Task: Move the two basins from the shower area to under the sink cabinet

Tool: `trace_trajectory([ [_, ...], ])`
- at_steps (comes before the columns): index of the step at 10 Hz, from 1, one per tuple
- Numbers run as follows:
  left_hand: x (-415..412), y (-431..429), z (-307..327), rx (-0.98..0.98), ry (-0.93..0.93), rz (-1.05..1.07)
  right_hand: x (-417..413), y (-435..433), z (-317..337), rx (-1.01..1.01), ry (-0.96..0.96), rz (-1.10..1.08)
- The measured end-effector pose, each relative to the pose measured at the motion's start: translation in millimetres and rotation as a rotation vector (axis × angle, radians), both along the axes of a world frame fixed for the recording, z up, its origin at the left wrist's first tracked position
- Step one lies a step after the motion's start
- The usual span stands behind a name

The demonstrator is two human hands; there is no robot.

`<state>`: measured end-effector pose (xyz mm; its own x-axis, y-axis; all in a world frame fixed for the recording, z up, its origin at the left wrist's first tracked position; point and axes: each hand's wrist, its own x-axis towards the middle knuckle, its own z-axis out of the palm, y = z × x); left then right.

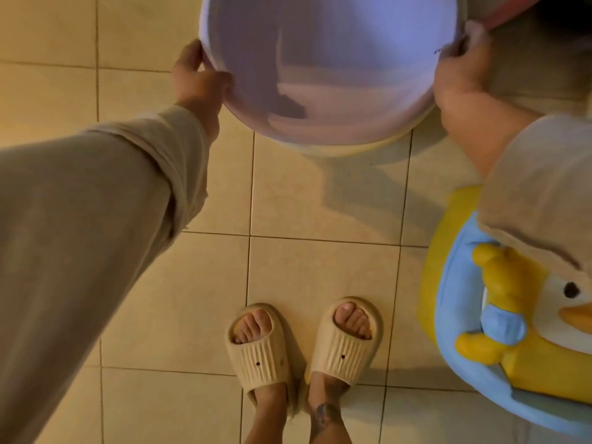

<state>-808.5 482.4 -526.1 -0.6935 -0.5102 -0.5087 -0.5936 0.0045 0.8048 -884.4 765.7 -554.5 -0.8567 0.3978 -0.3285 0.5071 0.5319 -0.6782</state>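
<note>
I am carrying the lavender basin (330, 68) above the tiled floor (314, 277), left hand (200, 73) and right hand (461, 68) each clamped on opposite rim edges, judging it light, rigid, smooth plastic best gripped at the rim.

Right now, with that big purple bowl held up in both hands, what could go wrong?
The purple basin is held only at its rim by the left hand and right hand, so it could slip or tip. It also hides the floor ahead, and the yellow and blue duck seat stands close to the slippers, a possible trip on the tiled floor.
</note>
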Motion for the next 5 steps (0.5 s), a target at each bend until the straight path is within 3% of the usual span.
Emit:
trace_trajectory([
  [2,5.5,5.4,-9.7,-0.084,0.012,-0.075,-1.9,-5.7,-6.0,0.026,0.04,-0.011],
  [3,6.7,4.8,-1.5,-0.222,-0.068,-0.231,6.6,-2.6,1.5,0.068,-0.026,0.026],
  [5,53.0,0.4,16.8,-0.114,-0.289,-0.264,97.3,28.3,48.4,-0.036,-0.119,0.009],
])
